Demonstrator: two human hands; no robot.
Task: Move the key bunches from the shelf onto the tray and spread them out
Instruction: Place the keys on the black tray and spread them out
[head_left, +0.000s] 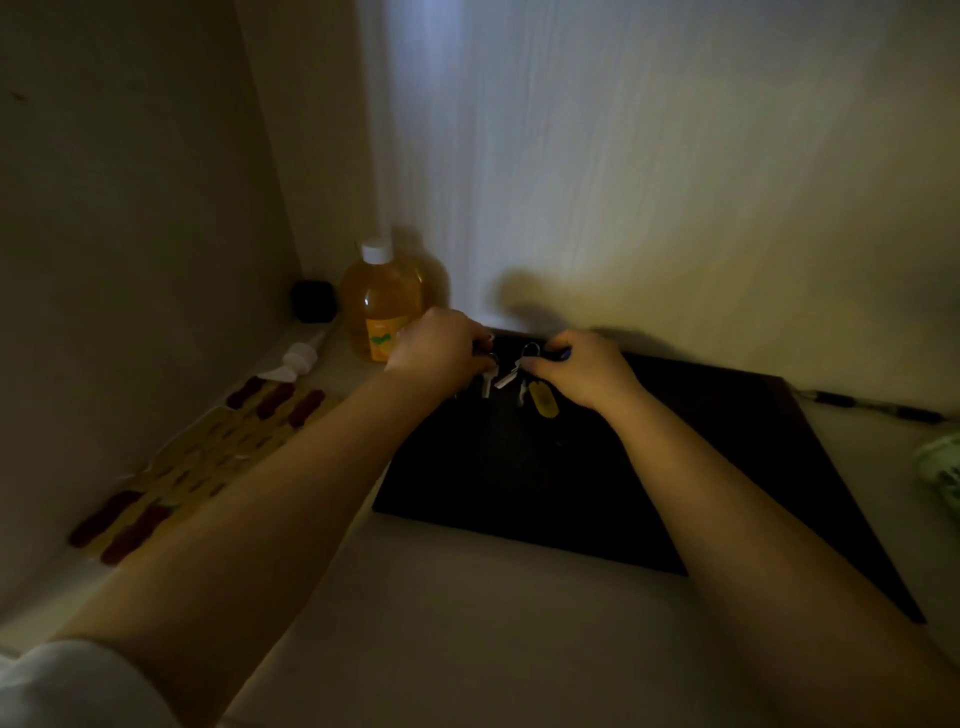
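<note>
A dark, nearly black tray (649, 483) lies on the pale surface against the back wall. Over its far left corner my left hand (436, 351) is closed on a bunch of silver keys (488, 379) that hang below the fingers. Right beside it my right hand (584, 366) grips a second key bunch (540, 397) with a ring, silver keys and a yellow oval tag. The two bunches almost touch. Whether the keys rest on the tray or hang just above it is unclear in the dim light.
An amber bottle (382, 306) with a white cap stands just left of the tray, a black object (313, 301) behind it. A white tube (298, 358) and a patterned mat (208, 457) lie along the left wall. A cable (872, 408) and a green-white item (943, 473) sit at the right.
</note>
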